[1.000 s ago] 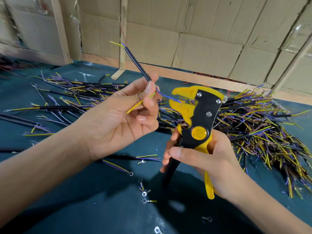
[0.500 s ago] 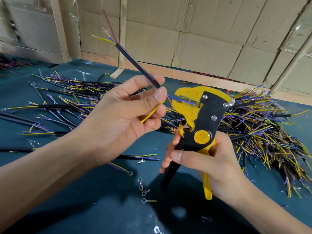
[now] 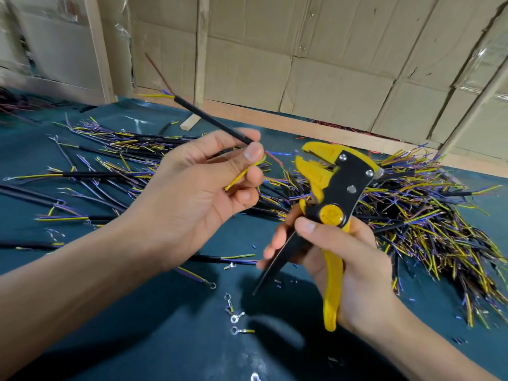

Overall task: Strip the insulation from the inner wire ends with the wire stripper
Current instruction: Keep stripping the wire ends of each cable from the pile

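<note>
My left hand (image 3: 198,193) pinches a black sheathed cable (image 3: 211,121) between thumb and fingers. The cable slants up to the left, where yellow, blue and brown inner wires fan out. At the near end a yellow inner wire (image 3: 243,173) bends under my thumb and a blue inner wire (image 3: 283,154) points right. My right hand (image 3: 349,259) grips the handles of a yellow-and-black wire stripper (image 3: 332,188). Its jaws stand apart just right of the blue wire's tip, with a small gap between them.
A big heap of cut cables with yellow and blue ends (image 3: 428,215) lies at the right on the dark green table cover (image 3: 137,339). More cables (image 3: 96,160) spread at the left. Loose ring terminals (image 3: 233,317) lie near the front. A cardboard wall (image 3: 302,64) stands behind.
The blue wire, earlier inside the stripper's jaws, is now out and left of them. The jaws have opened. My left hand has drawn the cable slightly away to the left.
</note>
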